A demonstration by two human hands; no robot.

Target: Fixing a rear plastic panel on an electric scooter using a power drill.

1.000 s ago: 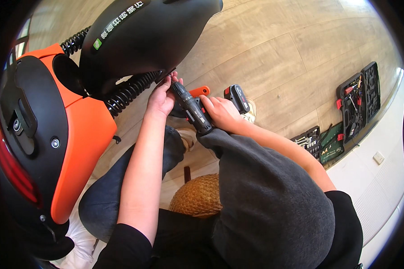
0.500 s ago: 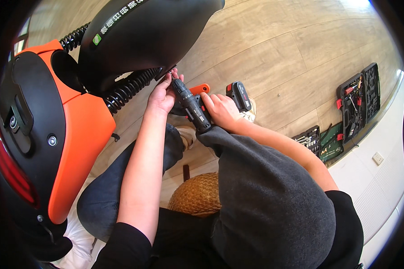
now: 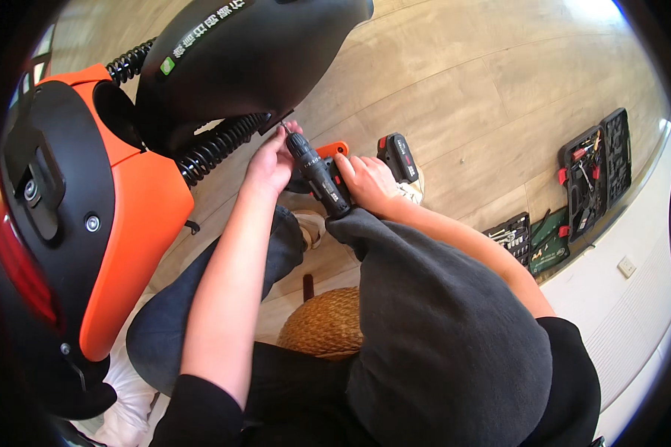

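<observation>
My right hand (image 3: 367,180) grips a black cordless drill (image 3: 317,175) with a battery (image 3: 396,158) at its foot. The drill angles up-left, its bit at the underside of a black moulded body part (image 3: 231,74) of an orange-and-black vehicle (image 3: 138,238). Fingers of my left hand (image 3: 271,162) curl around the bit end beside that underside; what they pinch is hidden. A black coil spring (image 3: 209,153) runs just left of that hand. An orange arm with a hole (image 3: 334,149) shows behind the drill. Grey cloth (image 3: 447,335) lies under the drill's rear end.
Open black toolbox cases (image 3: 585,179) and a socket set (image 3: 508,240) with a green case (image 3: 548,246) lie on the wooden floor at the right, along a white wall (image 3: 626,328). A woven seat (image 3: 320,320) is beneath me; white plastic sheeting (image 3: 123,406) is at lower left.
Both hands and the drill stay almost where they were. My left forearm has shifted slightly leftward, and the view of the vehicle has moved very slightly.
</observation>
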